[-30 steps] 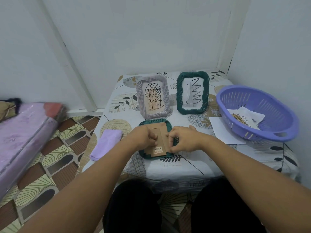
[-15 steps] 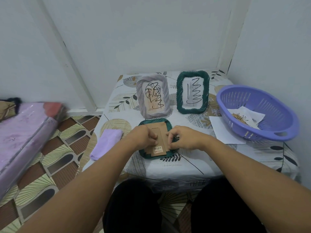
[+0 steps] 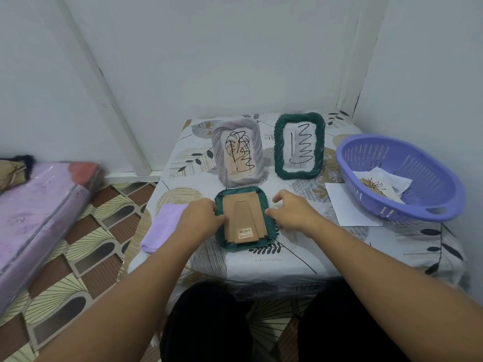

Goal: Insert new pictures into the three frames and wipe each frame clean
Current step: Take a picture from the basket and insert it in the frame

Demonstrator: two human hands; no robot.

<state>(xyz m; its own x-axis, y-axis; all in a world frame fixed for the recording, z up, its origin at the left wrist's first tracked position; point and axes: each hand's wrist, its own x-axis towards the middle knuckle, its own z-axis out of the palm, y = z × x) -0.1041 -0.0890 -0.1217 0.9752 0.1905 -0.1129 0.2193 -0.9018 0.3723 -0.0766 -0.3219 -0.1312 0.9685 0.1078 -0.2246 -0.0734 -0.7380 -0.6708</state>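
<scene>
A dark green frame (image 3: 269, 205) lies face down on the table in front of me, its brown cardboard backing (image 3: 244, 218) and stand facing up. My left hand (image 3: 201, 218) covers its left rim, curled fingertips on the backing's left edge. Just off the frame's right rim hovers my right hand (image 3: 290, 211), fingers loosely curled and holding nothing. Behind it stand a lilac frame (image 3: 237, 152) and a second green frame (image 3: 299, 146), each showing a black line drawing. A lilac cloth (image 3: 163, 226) lies folded at the table's left edge.
A purple plastic basket (image 3: 402, 176) on the right holds a printed flower picture (image 3: 376, 185). A white sheet (image 3: 350, 205) lies partly under it. White walls close in behind and to the right of the table. A plastic-wrapped purple mattress (image 3: 34, 212) lies on the floor at left.
My right hand has lifted off the backing and drawn away to the frame's right side. My left hand stays at the left edge. The whole backing now shows.
</scene>
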